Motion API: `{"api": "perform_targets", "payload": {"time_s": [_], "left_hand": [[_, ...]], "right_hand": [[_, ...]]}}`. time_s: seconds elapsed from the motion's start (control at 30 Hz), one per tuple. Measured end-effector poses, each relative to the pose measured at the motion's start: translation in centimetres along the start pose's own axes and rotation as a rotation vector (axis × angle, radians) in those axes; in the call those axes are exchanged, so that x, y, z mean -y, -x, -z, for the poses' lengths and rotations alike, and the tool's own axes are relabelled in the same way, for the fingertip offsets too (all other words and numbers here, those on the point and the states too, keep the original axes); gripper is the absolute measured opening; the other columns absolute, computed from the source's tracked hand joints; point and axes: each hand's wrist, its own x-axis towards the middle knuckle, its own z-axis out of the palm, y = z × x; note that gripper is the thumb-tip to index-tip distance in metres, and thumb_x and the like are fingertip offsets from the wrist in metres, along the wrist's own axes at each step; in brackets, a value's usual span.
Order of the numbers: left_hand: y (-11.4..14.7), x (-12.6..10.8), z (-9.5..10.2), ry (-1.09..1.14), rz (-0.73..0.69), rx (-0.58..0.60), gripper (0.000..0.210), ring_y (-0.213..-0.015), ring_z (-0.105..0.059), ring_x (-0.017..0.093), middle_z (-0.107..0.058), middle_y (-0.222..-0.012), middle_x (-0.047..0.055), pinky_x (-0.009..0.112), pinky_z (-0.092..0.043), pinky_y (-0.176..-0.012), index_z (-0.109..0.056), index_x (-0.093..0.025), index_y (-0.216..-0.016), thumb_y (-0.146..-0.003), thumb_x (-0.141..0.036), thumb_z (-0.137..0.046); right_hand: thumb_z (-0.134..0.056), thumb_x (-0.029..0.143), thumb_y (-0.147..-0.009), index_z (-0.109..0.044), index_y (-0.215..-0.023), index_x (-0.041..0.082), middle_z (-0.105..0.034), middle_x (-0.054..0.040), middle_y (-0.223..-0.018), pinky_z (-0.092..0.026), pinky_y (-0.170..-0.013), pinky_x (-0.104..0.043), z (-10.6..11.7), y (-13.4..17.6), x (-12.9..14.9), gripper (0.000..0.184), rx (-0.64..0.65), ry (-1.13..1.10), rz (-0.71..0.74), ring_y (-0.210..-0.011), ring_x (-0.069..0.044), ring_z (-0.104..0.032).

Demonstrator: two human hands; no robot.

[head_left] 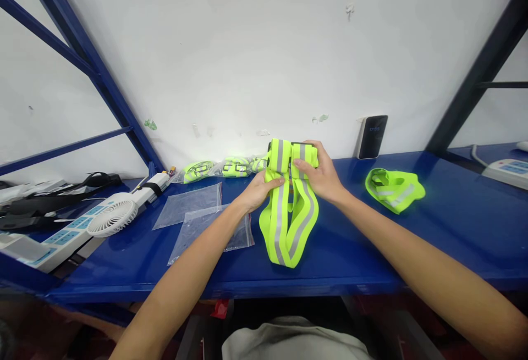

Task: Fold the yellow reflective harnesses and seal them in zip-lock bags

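Both hands hold a neon yellow-green reflective strap (279, 228) with a grey stripe down its length. My left hand (260, 188) grips its left part, thumb across the front. On the right part, my right hand (320, 172) is closed with the thumb pressed on the folded band. The middle of the strap hangs in a loop above the blue table. Dark buckle edges show at the top; the fingers behind the strap are hidden. A second reflective strap (395, 190) lies loosely bundled to the right.
Two clear zip bags (187, 206) lie flat left of the hands. Several bagged straps (198, 171) line the wall. A white fan (113, 218) rests by a power strip (68, 236) at left. A small clock-like device (372, 137) leans on the wall. Blue frame posts (101, 82) flank the table (330, 272).
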Motion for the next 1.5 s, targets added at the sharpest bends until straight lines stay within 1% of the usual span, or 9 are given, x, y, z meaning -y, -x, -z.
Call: {"api": "perform_targets", "payload": {"time_s": [0.27, 0.43, 0.57, 0.83, 0.93, 1.03, 1.2, 1.37, 1.5], "left_hand": [[0.4, -0.9, 0.2, -0.055, 0.063, 0.142, 0.030, -0.072, -0.065, 0.017, -0.064, -0.077, 0.006, 0.027, -0.052, -0.065, -0.062, -0.015, -0.085, -0.083, -0.044, -0.068], [0.5, -1.2, 0.0, 0.074, 0.106, 0.128, 0.040, -0.063, -0.064, 0.015, -0.058, -0.076, 0.000, 0.028, -0.052, -0.061, -0.060, -0.016, -0.102, -0.078, -0.045, -0.073], [0.4, -1.1, 0.1, 0.049, 0.102, 0.096, 0.036, -0.052, -0.061, 0.012, -0.060, -0.072, 0.001, 0.026, -0.049, -0.053, -0.059, -0.014, -0.093, -0.078, -0.043, -0.073], [0.1, -0.6, -0.1, 0.019, 0.060, 0.045, 0.034, -0.060, -0.064, 0.015, -0.054, -0.057, -0.002, 0.025, -0.050, -0.059, -0.060, -0.013, -0.083, -0.080, -0.046, -0.072], [0.1, -0.5, -0.4, 0.007, 0.051, -0.009, 0.035, -0.056, -0.061, 0.013, -0.058, -0.060, 0.000, 0.025, -0.050, -0.056, -0.058, -0.014, -0.079, -0.082, -0.046, -0.069], [0.1, -0.6, -0.8, 0.025, 0.030, -0.067, 0.033, -0.054, -0.061, 0.013, -0.063, -0.065, 0.001, 0.025, -0.050, -0.054, -0.057, -0.015, -0.093, -0.081, -0.043, -0.071], [-0.1, -0.5, -1.3, 0.098, -0.046, -0.218, 0.050, -0.056, -0.063, 0.013, -0.068, -0.079, 0.001, 0.029, -0.054, -0.059, -0.048, -0.021, -0.114, -0.076, -0.031, -0.078], [0.0, -0.2, -1.5, 0.210, -0.050, -0.204, 0.058, -0.078, -0.070, 0.019, -0.069, -0.100, 0.004, 0.036, -0.058, -0.073, -0.044, -0.025, -0.124, -0.076, -0.025, -0.077], [0.0, -0.4, -1.6, 0.325, 0.005, -0.181, 0.056, -0.087, -0.070, 0.021, -0.068, -0.110, 0.007, 0.039, -0.059, -0.080, -0.042, -0.026, -0.134, -0.085, -0.038, -0.067]], "right_hand": [[-0.069, 0.056, -0.080, -0.049, -0.111, 0.025, -0.063, -0.0009, -0.088, -0.054, -0.073, -0.036, 0.3, -0.2, -0.3, 0.048, 0.025, -0.011, 0.015, -0.077, -0.021, -0.063], [-0.068, 0.056, -0.080, -0.049, -0.112, 0.026, -0.065, -0.0006, -0.087, -0.054, -0.071, -0.036, 0.2, -0.2, -0.3, 0.048, 0.024, -0.032, -0.003, -0.076, -0.021, -0.064], [-0.067, 0.054, -0.082, -0.047, -0.113, 0.026, -0.065, -0.0014, -0.090, -0.054, -0.073, -0.037, 0.0, 0.2, 0.1, 0.046, 0.047, -0.027, 0.019, -0.079, -0.022, -0.064], [-0.061, 0.047, -0.088, -0.042, -0.122, 0.027, -0.059, -0.0021, -0.087, -0.052, -0.075, -0.040, 0.1, 0.7, -0.2, 0.043, 0.108, 0.127, 0.154, -0.076, -0.023, -0.061], [-0.061, 0.043, -0.089, -0.042, -0.123, 0.027, -0.059, -0.0038, -0.099, -0.052, -0.078, -0.039, 0.2, 0.4, -0.9, 0.042, 0.145, 0.139, 0.184, -0.080, -0.021, -0.061], [-0.060, 0.039, -0.090, -0.041, -0.125, 0.026, -0.059, -0.0039, -0.102, -0.051, -0.079, -0.037, 0.3, 0.2, -1.4, 0.042, 0.172, 0.134, 0.183, -0.082, -0.020, -0.060], [-0.059, 0.037, -0.090, -0.041, -0.127, 0.027, -0.058, -0.0021, -0.095, -0.049, -0.075, -0.035, 0.2, 0.2, -2.3, 0.042, 0.231, 0.121, 0.130, -0.080, -0.020, -0.059], [-0.060, 0.038, -0.090, -0.040, -0.128, 0.028, -0.060, -0.0033, -0.098, -0.050, -0.073, -0.035, 0.2, 0.4, -3.1, 0.045, 0.269, 0.113, 0.082, -0.081, -0.021, -0.062], [-0.059, 0.037, -0.091, -0.038, -0.128, 0.027, -0.061, -0.0017, -0.088, -0.051, -0.074, -0.036, 0.1, 0.6, -3.6, 0.044, 0.315, 0.049, 0.049, -0.079, -0.022, -0.064]]}}
